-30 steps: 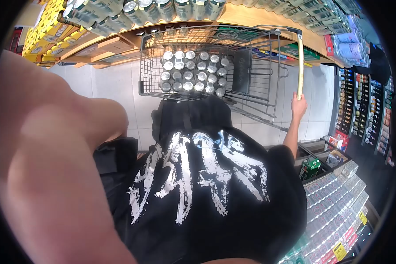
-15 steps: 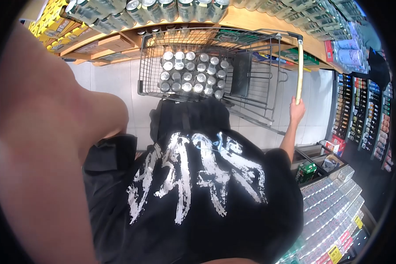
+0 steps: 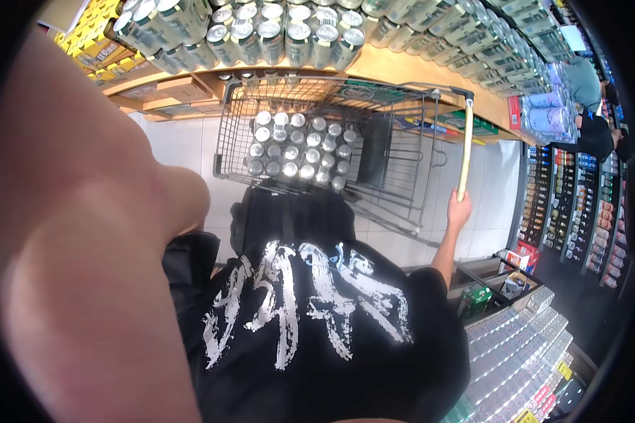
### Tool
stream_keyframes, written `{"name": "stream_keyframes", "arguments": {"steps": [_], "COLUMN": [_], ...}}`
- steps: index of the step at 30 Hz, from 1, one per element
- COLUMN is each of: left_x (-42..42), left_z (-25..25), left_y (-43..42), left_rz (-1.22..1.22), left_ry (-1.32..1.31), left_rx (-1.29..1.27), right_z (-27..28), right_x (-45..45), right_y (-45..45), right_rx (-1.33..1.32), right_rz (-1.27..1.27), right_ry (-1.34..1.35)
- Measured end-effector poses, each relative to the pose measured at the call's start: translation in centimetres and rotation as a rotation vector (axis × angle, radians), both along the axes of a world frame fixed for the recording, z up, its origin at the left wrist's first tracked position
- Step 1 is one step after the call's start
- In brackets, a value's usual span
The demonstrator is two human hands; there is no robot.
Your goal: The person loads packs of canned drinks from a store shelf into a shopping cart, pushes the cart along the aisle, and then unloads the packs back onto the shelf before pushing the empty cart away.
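My right hand [image 3: 460, 209] is closed around the lower end of the pale yellow handle [image 3: 466, 148] of a grey wire shopping cart [image 3: 222, 137]. Inside the cart basket stand packs of silver-topped cans [image 3: 307, 144], grouped in rows. A dark panel [image 3: 375, 149] sits between the cans and the handle side of the cart. My left arm [image 3: 99, 211] is bent and fills the left of the view close to the camera; its hand lies outside the picture.
Beyond the cart, a wooden shelf [image 3: 395, 67] bears many cans [image 3: 300, 44]. Yellow packs [image 3: 95, 49] are stacked at the upper left. Stacked wrapped packs [image 3: 515, 345] stand at the lower right, beside a green box [image 3: 475, 301]. Another person [image 3: 593, 134] is at the far right.
The cart, my right hand and my shirt appear lower and slightly further left, with more of the shelf cans in view. My left arm has shifted a little rightward. My right hand keeps its grip.
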State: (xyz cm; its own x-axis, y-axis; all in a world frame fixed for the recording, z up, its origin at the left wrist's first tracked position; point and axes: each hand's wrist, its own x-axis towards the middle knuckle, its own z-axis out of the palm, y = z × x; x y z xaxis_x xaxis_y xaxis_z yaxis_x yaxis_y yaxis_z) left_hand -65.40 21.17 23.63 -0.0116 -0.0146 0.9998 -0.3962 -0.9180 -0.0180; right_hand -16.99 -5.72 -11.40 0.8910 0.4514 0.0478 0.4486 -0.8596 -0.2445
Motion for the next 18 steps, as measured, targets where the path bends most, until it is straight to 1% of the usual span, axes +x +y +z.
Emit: {"name": "stream_keyframes", "arguments": {"steps": [3, 5, 6, 8, 9, 10, 11, 12, 13, 14, 16, 17, 18], "left_x": [-0.1, 0.2, 0.1, 0.8, 1.2, 1.6, 2.6, 2.6, 2.7, 2.6, 2.7, 2.7, 3.3], "left_z": [0.3, 0.4, 0.2, -0.6, -1.8, -3.3, -5.5, -7.5, -10.5, -13.6, -20.5, -23.5, -25.3], "left_y": [0.7, 1.6, 2.1, 3.5, 4.3, 5.1, 5.4, 6.3, 7.2, 8.2, 10.2, 11.1, 11.4], "left_rz": [0.01, 0.016, 0.031, 0.057, 0.082, 0.072, 0.031, -0.018, 0.03, 0.097, 0.019, -0.015, 0.008], "left_ry": [-0.021, -0.047, -0.069, -0.107, -0.141, -0.167, -0.285, -0.154, -0.065, 0.083, 0.243, 0.351, 0.426], "left_rx": [-0.009, -0.041, -0.072, -0.182, -0.293, -0.426, -0.59, -0.714, -0.97, -1.142, -1.469, -1.61, -1.685], "right_z": [-0.1, 1.0, 1.8, 2.2, 2.2, 2.2, 2.1, 1.9, 2.8, 3.6, 3.1, 3.5, 3.8], "right_x": [-0.2, -1.4, -1.9, -2.6, -2.8, -3.2, -4.3, -5.8, -7.7, -9.5, -11.0, -12.3, -13.0], "right_y": [-0.2, 0.3, 0.6, 0.9, 1.7, 2.9, 4.4, 5.8, 7.8, 10.5, 15.3, 18.1, 21.1], "right_rx": [0.059, 0.262, 0.272, 0.294, 0.308, 0.407, 0.506, 0.602, 0.654, 0.704, 0.662, 0.704, 0.743], "right_rz": [-0.003, 0.065, 0.082, 0.16, 0.198, 0.217, 0.232, 0.245, 0.309, 0.374, 0.435, 0.392, 0.345], "right_ry": [-0.042, -0.072, -0.108, -0.416, -0.575, -0.534, -0.496, -0.455, -0.336, -0.213, 0.074, 0.25, 0.426]}}
